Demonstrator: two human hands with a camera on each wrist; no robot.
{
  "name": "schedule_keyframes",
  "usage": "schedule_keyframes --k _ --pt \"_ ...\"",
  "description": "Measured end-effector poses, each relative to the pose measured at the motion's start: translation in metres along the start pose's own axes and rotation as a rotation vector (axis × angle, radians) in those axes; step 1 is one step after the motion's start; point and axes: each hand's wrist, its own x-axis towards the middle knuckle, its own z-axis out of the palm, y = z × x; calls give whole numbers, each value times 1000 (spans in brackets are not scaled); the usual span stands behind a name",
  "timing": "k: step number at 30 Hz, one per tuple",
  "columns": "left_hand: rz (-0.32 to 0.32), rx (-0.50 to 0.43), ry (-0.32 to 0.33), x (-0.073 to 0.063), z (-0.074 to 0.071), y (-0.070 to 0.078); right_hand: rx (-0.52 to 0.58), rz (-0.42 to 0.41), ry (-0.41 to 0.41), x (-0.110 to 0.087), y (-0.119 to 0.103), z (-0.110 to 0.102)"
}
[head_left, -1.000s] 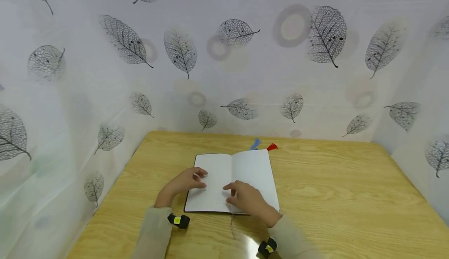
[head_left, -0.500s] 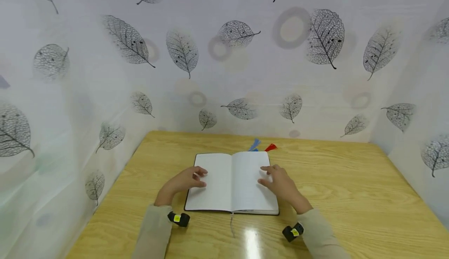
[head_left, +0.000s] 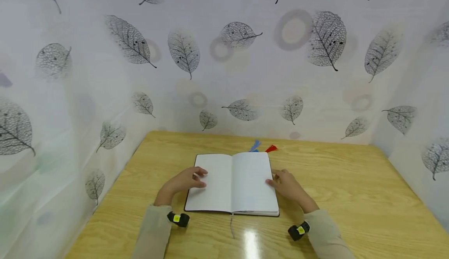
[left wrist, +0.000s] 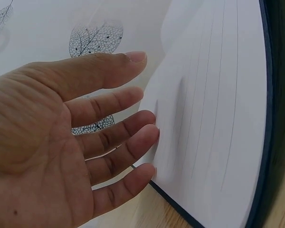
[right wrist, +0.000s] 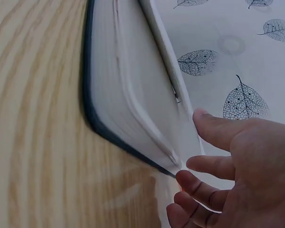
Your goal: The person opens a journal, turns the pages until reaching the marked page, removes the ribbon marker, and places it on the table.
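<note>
A dark-covered notebook (head_left: 250, 185) lies spread on the table, its pages white and ruled. My left hand (head_left: 186, 180) reaches over the left page (left wrist: 213, 109), fingers apart and loosely bent, fingertips right at the paper. At the notebook's right edge is my right hand (head_left: 288, 185), the thumb over the margin of the right page and the other fingers just past the edge. In the right wrist view the thumb tip meets the upper pages (right wrist: 168, 52), and the fingertips are close to the notebook's corner. A gap shows between the upper and lower pages.
A blue tassel (head_left: 254, 146) and a red tassel (head_left: 271, 148) stick out beyond the notebook's far edge. A thin grey ribbon (head_left: 231, 227) trails from its near edge. Leaf-printed sheeting (head_left: 245, 75) surrounds the wooden table (head_left: 350, 196) at the back and sides.
My right hand has moved from the middle of the notebook across the right page to its right edge. My left hand stays in place. The right page now lies flatter.
</note>
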Motion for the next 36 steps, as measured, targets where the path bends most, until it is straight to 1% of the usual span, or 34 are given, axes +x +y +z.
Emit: schedule_keyframes --k 4,9,17,21,23,26,29,33,36 --pt "5 6 -6 0 0 -1 35 -7 -7 0 3 2" --pt "0 1 -8 -1 -2 2 121 -16 -3 0 5 -3" --pt "-6 -3 -2 -3 -4 5 229 -20 -6 -7 -3 -12" --pt "-18 -27 16 -4 -5 4 295 -67 -11 -10 -9 -17" --pt "-10 -31 22 -4 -6 2 334 -95 -17 -10 -12 -18" --pt "-1 -29 36 -5 -8 0 402 -140 -36 -9 -17 -19" --pt "-8 -28 52 -6 -10 -2 475 -181 -68 -9 -23 -18" --pt "-37 -35 71 -6 -12 -2 566 -204 -99 -6 -33 -15" --pt "-46 -42 83 -5 -12 -1 585 -212 -113 -2 -40 -10"
